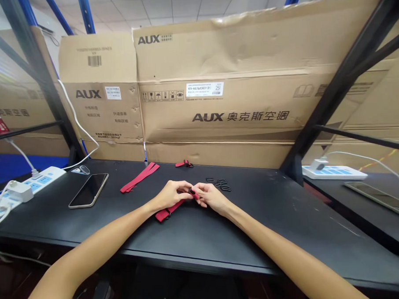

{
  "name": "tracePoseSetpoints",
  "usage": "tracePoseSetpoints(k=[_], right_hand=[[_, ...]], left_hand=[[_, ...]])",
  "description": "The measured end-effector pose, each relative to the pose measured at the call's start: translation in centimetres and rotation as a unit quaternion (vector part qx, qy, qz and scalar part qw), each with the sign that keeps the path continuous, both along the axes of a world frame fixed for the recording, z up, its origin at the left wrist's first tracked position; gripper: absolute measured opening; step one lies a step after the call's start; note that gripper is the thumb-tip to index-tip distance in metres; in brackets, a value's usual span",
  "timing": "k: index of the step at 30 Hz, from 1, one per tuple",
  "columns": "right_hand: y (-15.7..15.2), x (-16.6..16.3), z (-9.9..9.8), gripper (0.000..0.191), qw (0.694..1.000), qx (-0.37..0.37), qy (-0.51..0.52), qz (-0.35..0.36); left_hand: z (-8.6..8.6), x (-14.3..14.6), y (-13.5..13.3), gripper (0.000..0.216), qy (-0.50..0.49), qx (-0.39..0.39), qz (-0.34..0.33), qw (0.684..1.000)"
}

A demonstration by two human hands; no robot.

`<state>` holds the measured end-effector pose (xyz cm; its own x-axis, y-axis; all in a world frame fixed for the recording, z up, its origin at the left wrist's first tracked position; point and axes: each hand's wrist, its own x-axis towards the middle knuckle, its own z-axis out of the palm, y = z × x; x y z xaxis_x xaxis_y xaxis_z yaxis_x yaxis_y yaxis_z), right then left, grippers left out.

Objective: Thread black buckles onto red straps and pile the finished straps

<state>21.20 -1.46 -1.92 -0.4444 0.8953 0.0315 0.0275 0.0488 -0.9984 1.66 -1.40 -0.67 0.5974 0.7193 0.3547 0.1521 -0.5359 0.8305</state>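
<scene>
Two bare forearms come in from the lower corners and meet mid-desk, elbows wide, wrists turned slightly inward. The left hand (171,195) and right hand (212,198) almost touch, their fingers gathered narrowly around one end of a red webbing strap (169,211). Both hands pinch it at a small black buckle (190,191), though the fingertips hide how the webbing runs through it. The rest of the strap lies on the black tabletop (275,216) below the left hand, with a dark fitting at its far end.

The close grip suggests fine work: a part this small seems to need both sets of fingertips. A small group of loose black plastic strap rings (221,184) lies just beyond the right hand, probably kept there within easy reach. Farther back are a folded red strap (139,177) and a short red strap with a black clip (183,164), both near the rear edge, apparently left out of the working space. A smartphone (88,190) lies screen-up to the left, beside a white power strip (44,179), likely kept away from the hands. Flattened AUX cartons (214,118) stand behind the table, against the shelving uprights.
</scene>
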Motion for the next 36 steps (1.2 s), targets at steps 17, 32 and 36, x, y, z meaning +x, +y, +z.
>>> tracePoseSetpoints(k=[17,32,36], right_hand=[[-0.4,0.5,1.0,0.026,0.985,-0.109,0.095,0.089],[-0.2,-0.1,0.1,0.04,0.998,-0.052,0.024,0.02],[0.1,-0.4,-0.6,0.042,1.0,-0.02,-0.003,-0.014]], left_hand=[[0.6,-0.5,-0.1,0.038,-0.01,-0.056,-0.049,0.997],[-0.1,-0.2,0.1,0.045,0.089,0.143,0.051,0.984],[-0.5,0.0,-0.2,0.045,0.119,0.195,0.107,0.968]])
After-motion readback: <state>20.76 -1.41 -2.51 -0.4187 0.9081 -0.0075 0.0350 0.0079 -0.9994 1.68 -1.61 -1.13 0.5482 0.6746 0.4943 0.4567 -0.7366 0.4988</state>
